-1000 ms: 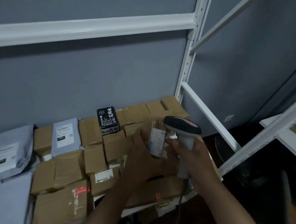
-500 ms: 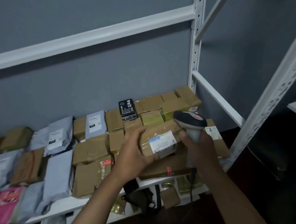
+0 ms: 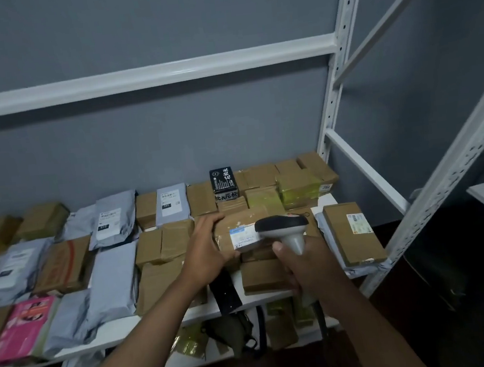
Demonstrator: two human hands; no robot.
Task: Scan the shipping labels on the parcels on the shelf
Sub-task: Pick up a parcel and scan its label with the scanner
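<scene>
My left hand (image 3: 207,248) grips the left end of a taped brown parcel (image 3: 239,224) lying on top of other boxes on the white shelf (image 3: 124,330). Its white shipping label (image 3: 242,237) faces me. My right hand (image 3: 306,263) holds the handle of a grey barcode scanner (image 3: 284,228), whose dark head hangs just right of the label and covers part of it. Many more brown boxes and grey mailer bags lie across the shelf.
A flat brown box with a label (image 3: 352,233) lies at the shelf's right end on a grey bag. A black box with white writing (image 3: 223,180) stands at the back. A pink package (image 3: 23,327) lies front left. White uprights (image 3: 338,62) frame the right side; more items sit on the lower shelf (image 3: 235,330).
My left hand has lowered the labelled parcel from mid-air onto the stack of boxes. The scanner followed it down and left. My view swung left, showing more of the shelf.
</scene>
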